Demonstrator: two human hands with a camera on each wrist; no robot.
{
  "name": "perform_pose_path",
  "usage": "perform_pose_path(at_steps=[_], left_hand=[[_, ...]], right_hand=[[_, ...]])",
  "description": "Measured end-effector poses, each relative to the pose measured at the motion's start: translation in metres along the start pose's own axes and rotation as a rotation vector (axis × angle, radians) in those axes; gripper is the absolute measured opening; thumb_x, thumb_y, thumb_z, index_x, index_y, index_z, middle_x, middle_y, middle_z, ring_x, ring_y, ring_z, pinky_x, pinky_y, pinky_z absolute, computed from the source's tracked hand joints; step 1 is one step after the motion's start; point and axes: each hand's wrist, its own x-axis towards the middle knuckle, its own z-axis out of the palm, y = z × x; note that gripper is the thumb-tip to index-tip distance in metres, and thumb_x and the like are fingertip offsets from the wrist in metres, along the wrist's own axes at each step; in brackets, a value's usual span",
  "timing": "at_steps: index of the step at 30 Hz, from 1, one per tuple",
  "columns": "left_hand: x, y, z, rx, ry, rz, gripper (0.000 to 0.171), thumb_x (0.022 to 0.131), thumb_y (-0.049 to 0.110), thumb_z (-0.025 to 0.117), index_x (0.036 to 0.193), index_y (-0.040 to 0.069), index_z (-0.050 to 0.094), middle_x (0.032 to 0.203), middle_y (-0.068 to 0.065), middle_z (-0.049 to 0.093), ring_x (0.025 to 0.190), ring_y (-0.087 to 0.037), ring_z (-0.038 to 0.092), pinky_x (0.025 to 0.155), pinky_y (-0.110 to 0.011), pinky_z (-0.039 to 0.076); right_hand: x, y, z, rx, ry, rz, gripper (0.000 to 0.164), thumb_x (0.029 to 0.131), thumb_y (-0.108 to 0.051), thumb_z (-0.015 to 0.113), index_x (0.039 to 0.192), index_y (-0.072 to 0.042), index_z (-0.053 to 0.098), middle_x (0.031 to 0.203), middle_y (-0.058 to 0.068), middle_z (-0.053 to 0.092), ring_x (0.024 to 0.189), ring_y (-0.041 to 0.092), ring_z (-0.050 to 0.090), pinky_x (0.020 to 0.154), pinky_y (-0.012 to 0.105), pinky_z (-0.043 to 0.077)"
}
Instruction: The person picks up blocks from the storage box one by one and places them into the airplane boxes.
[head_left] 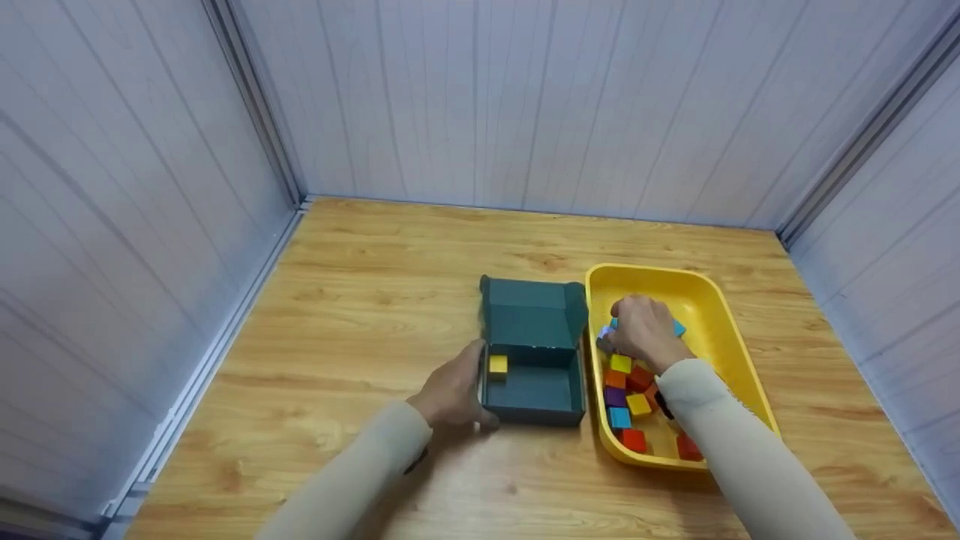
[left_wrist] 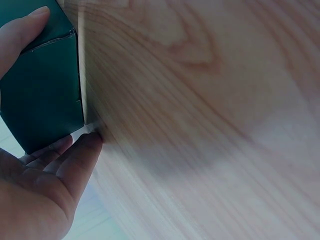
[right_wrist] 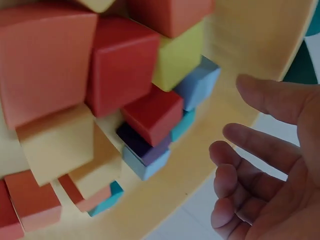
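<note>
My left hand (head_left: 454,386) grips the left end of a dark green box (head_left: 534,416). In the left wrist view, the thumb lies on one face of the box and the fingers on the opposite side. The box's lid (head_left: 532,311) is folded back, and one yellow cube (head_left: 498,365) sits inside at the left. Over a yellow tray (head_left: 712,337) of coloured cubes is my right hand (head_left: 641,330). In the right wrist view its fingers are spread and loosely bent, holding nothing, beside a red cube (right_wrist: 152,112) and a blue cube (right_wrist: 197,82).
The tray stands directly right of the box on a wooden table (head_left: 360,300). Several cubes, including a purple cube (head_left: 615,397) and a red cube (head_left: 634,440), lie along its left side. White panel walls (head_left: 480,97) enclose the table at the back and both sides.
</note>
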Motion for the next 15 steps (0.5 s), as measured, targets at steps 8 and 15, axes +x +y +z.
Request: perform_pose_path(at_steps=[8,15], left_hand=[[0.000,0.001,0.000,-0.007,-0.002,-0.018,0.127,0.057,0.023,0.103,0.157,0.016,0.026,0.148,-0.005,0.051,0.133,-0.025,0.051,0.113,-0.046,0.040],[-0.001,0.000,0.000,0.001,0.011,0.041,0.125,0.059,0.022,0.102,0.157,0.014,0.025,0.143,-0.007,0.054,0.125,-0.027,0.056,0.107,-0.049,0.045]], right_hand=[[0.007,-0.001,0.010,-0.049,-0.100,0.056,0.028,0.085,-0.026,0.083,0.087,-0.001,0.068,0.065,0.008,0.049,0.064,0.029,0.054,0.063,0.035,0.044],[0.009,0.000,0.017,-0.095,-0.049,-0.021,0.030,0.084,-0.026,0.085,0.075,-0.003,0.068,0.062,0.006,0.047,0.062,0.028,0.054,0.063,0.037,0.046]])
